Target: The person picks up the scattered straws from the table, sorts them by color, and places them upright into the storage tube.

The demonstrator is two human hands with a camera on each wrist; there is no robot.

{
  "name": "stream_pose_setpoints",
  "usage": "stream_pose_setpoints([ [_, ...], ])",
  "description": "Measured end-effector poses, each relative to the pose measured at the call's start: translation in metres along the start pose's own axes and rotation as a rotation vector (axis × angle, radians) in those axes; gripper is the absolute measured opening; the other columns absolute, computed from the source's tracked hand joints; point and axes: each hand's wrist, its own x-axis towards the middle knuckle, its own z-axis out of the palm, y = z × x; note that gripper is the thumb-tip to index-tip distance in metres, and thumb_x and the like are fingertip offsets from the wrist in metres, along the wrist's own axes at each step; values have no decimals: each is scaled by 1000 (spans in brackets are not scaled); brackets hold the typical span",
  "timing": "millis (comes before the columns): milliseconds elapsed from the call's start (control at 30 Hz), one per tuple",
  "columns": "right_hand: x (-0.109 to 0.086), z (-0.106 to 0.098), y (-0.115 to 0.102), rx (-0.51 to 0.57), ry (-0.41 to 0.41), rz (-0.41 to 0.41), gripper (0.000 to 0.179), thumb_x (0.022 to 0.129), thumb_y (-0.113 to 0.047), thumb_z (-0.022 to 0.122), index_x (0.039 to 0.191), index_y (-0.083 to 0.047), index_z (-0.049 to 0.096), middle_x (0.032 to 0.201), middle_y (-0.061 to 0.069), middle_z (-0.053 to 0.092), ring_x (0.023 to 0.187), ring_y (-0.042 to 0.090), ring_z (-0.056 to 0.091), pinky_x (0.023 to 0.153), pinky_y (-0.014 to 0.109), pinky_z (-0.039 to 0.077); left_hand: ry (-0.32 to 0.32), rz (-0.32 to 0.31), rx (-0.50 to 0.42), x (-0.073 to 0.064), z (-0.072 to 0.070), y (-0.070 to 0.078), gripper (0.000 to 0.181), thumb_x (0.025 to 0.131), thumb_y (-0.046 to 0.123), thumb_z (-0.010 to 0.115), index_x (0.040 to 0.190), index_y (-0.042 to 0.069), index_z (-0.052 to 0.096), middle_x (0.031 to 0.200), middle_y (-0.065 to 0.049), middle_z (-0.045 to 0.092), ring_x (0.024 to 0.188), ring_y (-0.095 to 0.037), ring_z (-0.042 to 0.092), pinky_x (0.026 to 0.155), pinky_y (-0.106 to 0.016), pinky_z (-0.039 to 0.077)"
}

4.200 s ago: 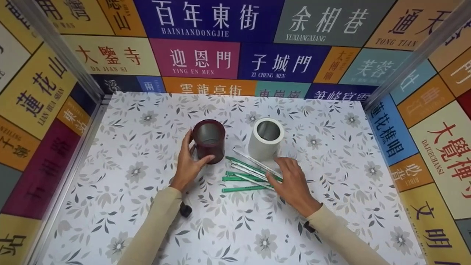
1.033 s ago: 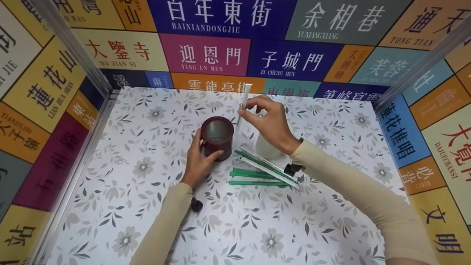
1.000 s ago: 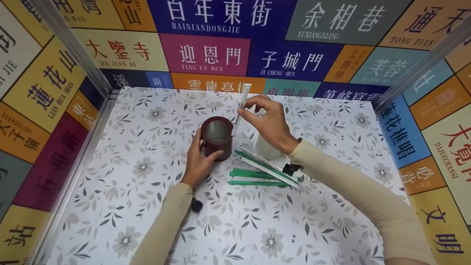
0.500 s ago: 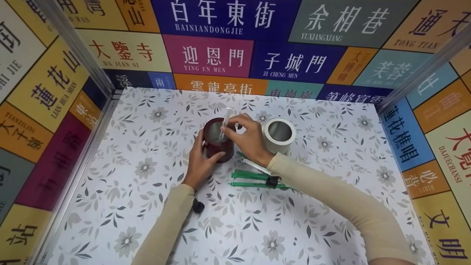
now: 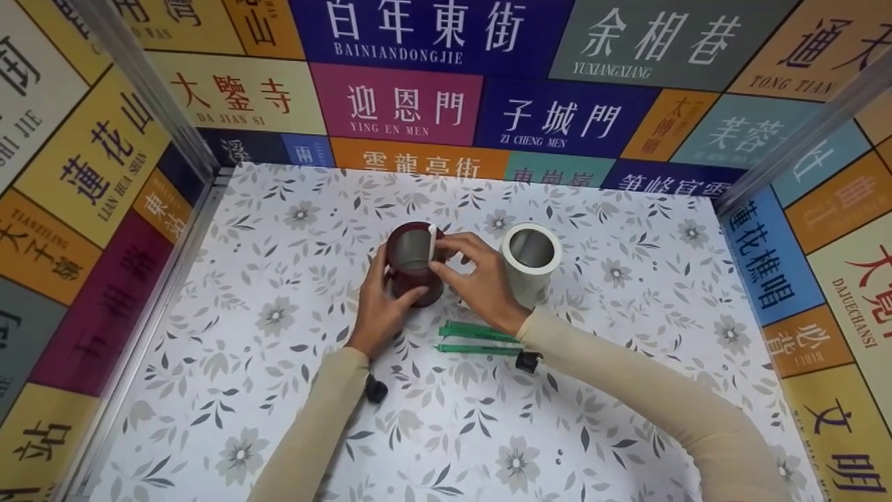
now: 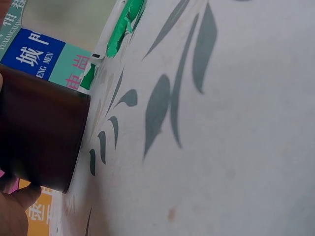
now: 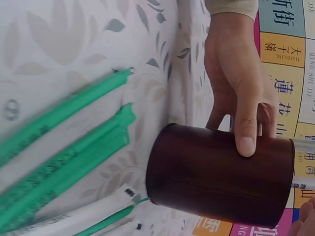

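A dark red cup (image 5: 421, 282) stands upright on the table, and my left hand (image 5: 380, 314) grips its left side with the thumb across the front. Between thumb and fingers of my right hand (image 5: 479, 277) is a slim straw in a white wrapper (image 5: 432, 242), its lower part inside the cup at the right rim. In the right wrist view the straw's wrapped end (image 7: 302, 183) shows beyond the rim of the cup (image 7: 219, 177). Wrapped green straws (image 5: 474, 348) lie below my right wrist; white-wrapped straws (image 7: 93, 206) lie beside them, mostly hidden in the head view.
A white cup (image 5: 531, 284) stands upright just right of my right hand, its mouth facing up. The table (image 5: 293, 418) has a floral cover. Printed panels (image 5: 397, 104) rise behind it and on both sides.
My right hand went from the straws on the table, lifted a white-wrapped one, carried it left over the dark red cup and lowered it inside. The left hand kept its grip.
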Motion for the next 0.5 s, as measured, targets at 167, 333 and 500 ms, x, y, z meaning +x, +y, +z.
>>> stream_pose_setpoints([
  [167, -24, -15, 6, -43, -19, -19, 31, 100, -20, 85, 128, -10, 81, 125, 1, 75, 105, 27, 69, 85, 55, 57, -17, 0, -10, 0, 2, 0, 102, 91, 22, 94, 173, 22, 33, 168, -1, 46, 156, -20, 45, 130, -45, 39],
  [333, -53, -28, 14, -54, -55, 6, 28, 100, -19, 85, 127, -14, 81, 122, 3, 76, 104, 29, 70, 85, 49, 58, -17, -9, -22, -1, 2, 0, 104, 89, 12, 94, 173, 18, 33, 168, -7, 46, 156, -24, 45, 129, -47, 40],
  [500, -74, -40, 19, -40, -80, 74, 26, 101, -18, 84, 126, -14, 81, 120, 6, 76, 104, 32, 70, 86, 53, 59, 4, -32, -26, -1, 3, 13, 106, 87, 2, 93, 173, 12, 32, 169, -13, 44, 158, -28, 42, 131, -52, 37],
])
